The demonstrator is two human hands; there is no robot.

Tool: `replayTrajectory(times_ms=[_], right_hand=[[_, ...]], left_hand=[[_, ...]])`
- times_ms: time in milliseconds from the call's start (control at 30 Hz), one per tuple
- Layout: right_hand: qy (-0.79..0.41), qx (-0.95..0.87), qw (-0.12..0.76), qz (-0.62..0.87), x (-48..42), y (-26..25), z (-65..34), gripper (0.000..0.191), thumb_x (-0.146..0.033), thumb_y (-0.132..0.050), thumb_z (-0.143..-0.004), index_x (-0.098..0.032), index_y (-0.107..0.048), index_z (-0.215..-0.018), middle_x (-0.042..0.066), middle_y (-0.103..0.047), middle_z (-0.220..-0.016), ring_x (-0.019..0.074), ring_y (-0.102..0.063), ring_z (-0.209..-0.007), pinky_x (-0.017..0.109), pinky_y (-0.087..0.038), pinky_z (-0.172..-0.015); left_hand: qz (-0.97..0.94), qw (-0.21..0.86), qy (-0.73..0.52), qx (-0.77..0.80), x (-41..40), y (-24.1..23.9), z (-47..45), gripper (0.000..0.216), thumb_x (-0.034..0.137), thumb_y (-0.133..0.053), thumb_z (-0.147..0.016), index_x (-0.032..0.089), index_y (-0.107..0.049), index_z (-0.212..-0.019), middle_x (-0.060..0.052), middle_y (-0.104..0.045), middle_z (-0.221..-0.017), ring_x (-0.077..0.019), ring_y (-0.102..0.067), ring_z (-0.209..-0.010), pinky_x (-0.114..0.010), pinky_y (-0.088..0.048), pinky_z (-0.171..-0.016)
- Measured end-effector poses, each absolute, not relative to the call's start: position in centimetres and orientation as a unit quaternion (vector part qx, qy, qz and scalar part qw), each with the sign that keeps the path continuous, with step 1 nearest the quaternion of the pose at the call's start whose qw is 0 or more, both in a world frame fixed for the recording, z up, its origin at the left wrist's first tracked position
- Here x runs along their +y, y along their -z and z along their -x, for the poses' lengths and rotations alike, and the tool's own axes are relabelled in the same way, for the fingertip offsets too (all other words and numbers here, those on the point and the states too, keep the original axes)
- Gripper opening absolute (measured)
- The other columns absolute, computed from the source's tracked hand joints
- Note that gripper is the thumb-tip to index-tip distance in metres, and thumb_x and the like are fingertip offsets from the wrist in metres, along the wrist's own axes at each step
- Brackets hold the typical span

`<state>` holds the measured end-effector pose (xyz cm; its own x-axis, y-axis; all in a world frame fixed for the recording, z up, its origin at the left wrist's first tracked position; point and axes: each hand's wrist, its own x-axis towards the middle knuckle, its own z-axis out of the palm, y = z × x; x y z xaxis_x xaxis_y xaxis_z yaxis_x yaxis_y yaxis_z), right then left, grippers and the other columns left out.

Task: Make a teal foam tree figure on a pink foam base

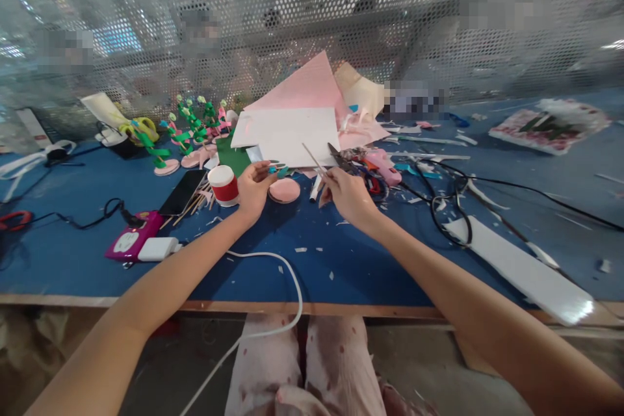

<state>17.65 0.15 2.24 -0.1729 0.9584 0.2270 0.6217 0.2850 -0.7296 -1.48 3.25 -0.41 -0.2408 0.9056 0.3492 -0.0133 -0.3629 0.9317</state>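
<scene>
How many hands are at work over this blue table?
2. The left hand holds a small blue-green piece by the pink disc; the right hand, farther right, holds a thin stick. Any behind the mesh are too blurred to tell.

Matt pink disc (285, 190), glossy phone (183, 193)

On the blue surface (361, 273), a dark phone (183, 193) lies just beside a purple box (134, 236), with a white charger (158, 248) at the box's side. A white cable (296, 283) loops over the front edge. Far right sits a clear-wrapped package (550, 127). A perforated metal screen (302, 0) stands behind, and black cord (550, 194) crosses the right side.
</scene>
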Motion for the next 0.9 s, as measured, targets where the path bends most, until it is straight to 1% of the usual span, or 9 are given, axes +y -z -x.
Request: replayTrajectory(times_ms=[67, 133, 267, 400, 500, 667, 800, 900], right_hand=[[-0.26, -0.712, 0.387, 0.526, 0.5, -1.9, -17.8, 0.02, -0.029, -0.037, -0.088, -0.021, -0.046, -0.073, 0.0, -0.062, -0.055, 0.0145, -0.062, -0.055, 0.024, -0.048, -0.062], [-0.306, -0.691, 0.423, 0.5, 0.7, -1.6, -17.8, 0.02, -0.033, -0.038, -0.088, -0.022, -0.046, -0.073, -0.001, -0.061, -0.055, 0.0149, -0.062, -0.053, 0.026, -0.05, -0.06], [-0.396, -0.642, 0.48, 0.449, 0.7, -1.7, -17.5, 0.023, -0.041, -0.047, -0.084, -0.021, -0.051, -0.073, -0.001, -0.063, -0.059, 0.0152, -0.064, -0.058, 0.029, -0.052, -0.064], [-0.54, -0.517, 0.515, 0.42, 0.6, -2.6, -17.5, 0.019, -0.038, -0.061, -0.076, -0.019, -0.058, -0.073, 0.002, -0.067, -0.067, 0.0164, -0.067, -0.069, 0.03, -0.054, -0.066], [-0.602, -0.443, 0.53, 0.401, 0.7, -3.2, -17.8, 0.016, -0.033, -0.057, -0.081, -0.018, -0.06, -0.076, 0.005, -0.07, -0.079, 0.0167, -0.067, -0.082, 0.031, -0.055, -0.073], [-0.627, -0.419, 0.524, 0.396, 0.8, -3.5, -18.2, 0.018, -0.027, -0.043, -0.089, -0.019, -0.058, -0.086, 0.006, -0.069, -0.101, 0.0153, -0.063, -0.099, 0.033, -0.053, -0.083], [-0.649, -0.376, 0.536, 0.387, 0.7, -3.6, -18.1, 0.016, -0.024, -0.042, -0.088, -0.02, -0.058, -0.088, 0.004, -0.067, -0.107, 0.0131, -0.062, -0.1, 0.031, -0.053, -0.083], [-0.651, -0.379, 0.531, 0.387, 0.9, -3.4, -18.1, 0.015, -0.023, -0.045, -0.087, -0.019, -0.06, -0.083, 0.003, -0.07, -0.099, 0.0115, -0.065, -0.091, 0.026, -0.054, -0.077]], left_hand=[[-0.503, 0.357, -0.652, 0.44, 3.2, 0.3, 1.4, 0.034, 0.02, -0.074, -0.056, 0.013, -0.059, -0.086, -0.008, -0.069, -0.088, -0.0152, -0.064, -0.082, -0.028, -0.052, -0.076], [-0.502, 0.366, -0.652, 0.435, 3.1, 0.3, 1.3, 0.034, 0.019, -0.074, -0.054, 0.013, -0.059, -0.085, -0.007, -0.069, -0.085, -0.0148, -0.064, -0.08, -0.027, -0.052, -0.074], [-0.505, 0.382, -0.644, 0.428, 2.9, 0.3, 1.2, 0.034, 0.019, -0.074, -0.055, 0.014, -0.059, -0.085, -0.007, -0.069, -0.085, -0.0153, -0.064, -0.081, -0.028, -0.053, -0.074], [-0.52, 0.374, -0.636, 0.43, 2.9, 0.4, 1.1, 0.033, 0.02, -0.073, -0.057, 0.014, -0.058, -0.086, -0.007, -0.068, -0.087, -0.0159, -0.064, -0.084, -0.031, -0.053, -0.078], [-0.525, 0.371, -0.633, 0.431, 2.9, 0.6, 1.1, 0.032, 0.021, -0.073, -0.058, 0.014, -0.059, -0.086, -0.006, -0.069, -0.086, -0.0157, -0.065, -0.084, -0.031, -0.052, -0.081], [-0.531, 0.368, -0.631, 0.429, 2.8, 0.6, 1.2, 0.031, 0.018, -0.072, -0.058, 0.014, -0.06, -0.086, -0.006, -0.069, -0.086, -0.0164, -0.064, -0.086, -0.031, -0.052, -0.081], [-0.532, 0.365, -0.635, 0.425, 2.7, 0.5, 1.1, 0.03, 0.016, -0.072, -0.057, 0.015, -0.06, -0.085, -0.005, -0.068, -0.084, -0.0157, -0.064, -0.083, -0.03, -0.052, -0.079], [-0.532, 0.36, -0.635, 0.43, 2.6, 0.3, 1.0, 0.029, 0.013, -0.071, -0.057, 0.015, -0.06, -0.083, -0.005, -0.068, -0.083, -0.0151, -0.064, -0.081, -0.028, -0.053, -0.077]])
